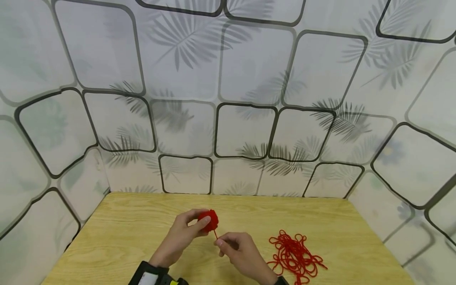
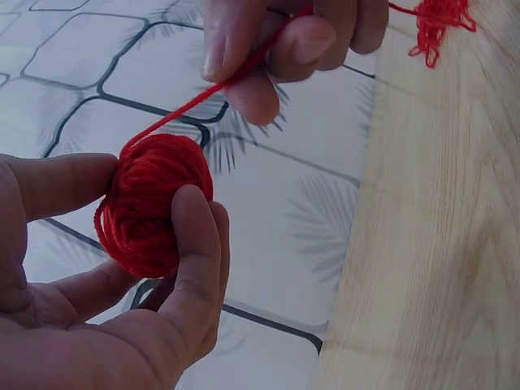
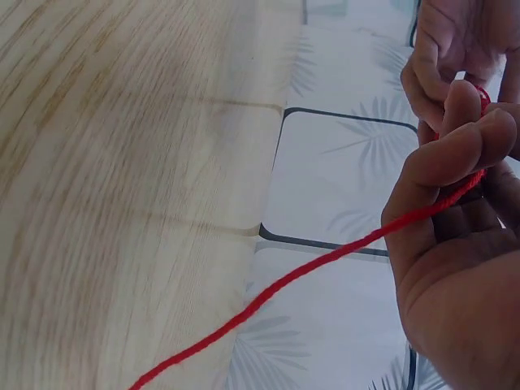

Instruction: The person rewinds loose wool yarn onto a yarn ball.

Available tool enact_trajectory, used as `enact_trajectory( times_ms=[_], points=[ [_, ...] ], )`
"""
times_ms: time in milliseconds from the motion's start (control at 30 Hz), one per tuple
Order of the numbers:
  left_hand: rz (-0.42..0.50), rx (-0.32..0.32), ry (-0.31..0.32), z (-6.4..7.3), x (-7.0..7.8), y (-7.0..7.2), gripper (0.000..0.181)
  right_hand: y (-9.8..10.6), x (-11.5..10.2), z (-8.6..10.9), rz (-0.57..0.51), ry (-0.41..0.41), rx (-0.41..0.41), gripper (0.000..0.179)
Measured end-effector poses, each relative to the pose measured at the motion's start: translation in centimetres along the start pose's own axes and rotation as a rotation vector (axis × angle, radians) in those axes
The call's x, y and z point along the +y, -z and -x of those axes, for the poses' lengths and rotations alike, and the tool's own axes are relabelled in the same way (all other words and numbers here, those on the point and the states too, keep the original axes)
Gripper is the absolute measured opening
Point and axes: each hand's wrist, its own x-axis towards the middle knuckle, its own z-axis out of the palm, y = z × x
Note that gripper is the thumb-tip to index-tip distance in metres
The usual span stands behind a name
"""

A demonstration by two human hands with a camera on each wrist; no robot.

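My left hand (image 1: 181, 233) holds a small ball of red yarn (image 1: 211, 220) above the table, thumb on one side and fingers round the other. In the left wrist view the wound strands of the ball (image 2: 150, 207) show between the fingertips. From the ball a taut strand (image 2: 183, 107) runs to my right hand (image 1: 238, 249), which pinches it between thumb and fingers a short way to the right. The right wrist view shows the yarn (image 3: 284, 280) passing through the curled right fingers and trailing down toward the lower left.
A loose, tangled heap of red yarn (image 1: 293, 255) lies on the wooden table (image 1: 142, 206) to the right of my right hand. Patterned wall covering (image 1: 242, 130) with leaf prints and dark outlines rises behind the table and along both sides.
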Motion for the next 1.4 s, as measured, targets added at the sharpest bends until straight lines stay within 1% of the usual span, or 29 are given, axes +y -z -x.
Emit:
enact_trajectory(
  times_ms=[100, 200, 300, 400, 533, 700, 800, 967, 1067, 1167, 1267, 1400],
  points=[
    [0.024, -0.025, -0.018, 0.1, -0.1, 0.0, 0.047, -0.1, -0.1, 0.0, -0.014, -0.014, -0.002, 0.023],
    [0.015, -0.038, -0.032, 0.2, -0.2, -0.1, 0.042, -0.2, -0.3, 0.0, -0.023, -0.022, 0.003, 0.022],
    [0.006, -0.041, -0.021, 0.1, -0.3, -0.1, 0.039, -0.2, -0.3, 0.0, -0.017, -0.015, 0.009, 0.022],
    [0.014, -0.053, -0.002, 0.1, -0.3, -0.2, 0.043, -0.2, -0.4, 0.1, -0.012, -0.012, 0.009, 0.022],
    [0.07, -0.082, 0.001, 0.2, -0.4, -0.2, 0.047, -0.2, -0.5, 0.1, -0.016, -0.014, 0.009, 0.022],
    [0.153, -0.124, -0.02, 0.2, -0.4, 0.0, 0.037, -0.2, -0.4, 0.1, -0.016, -0.025, 0.013, 0.021],
    [0.163, -0.15, -0.022, 0.3, -0.2, 0.0, 0.035, 0.0, -0.3, 0.1, -0.012, -0.032, 0.009, 0.021],
    [0.17, -0.17, -0.01, 0.5, 0.1, 0.1, 0.039, 0.3, -0.1, 0.1, -0.005, -0.032, -0.005, 0.022],
    [0.174, -0.181, -0.005, 0.6, 0.2, 0.2, 0.045, 0.4, 0.1, 0.1, -0.009, -0.028, -0.017, 0.023],
    [0.175, -0.207, 0.004, 0.6, 0.2, 0.3, 0.052, 0.5, 0.3, 0.1, -0.017, -0.023, -0.029, 0.023],
    [0.169, -0.237, 0.02, 0.7, 0.2, 0.4, 0.055, 0.6, 0.3, 0.1, -0.027, -0.024, -0.039, 0.024],
    [0.209, -0.262, 0.062, 0.8, 0.2, 0.6, 0.055, 0.9, 0.3, 0.1, -0.044, -0.036, -0.032, 0.025]
  ],
)
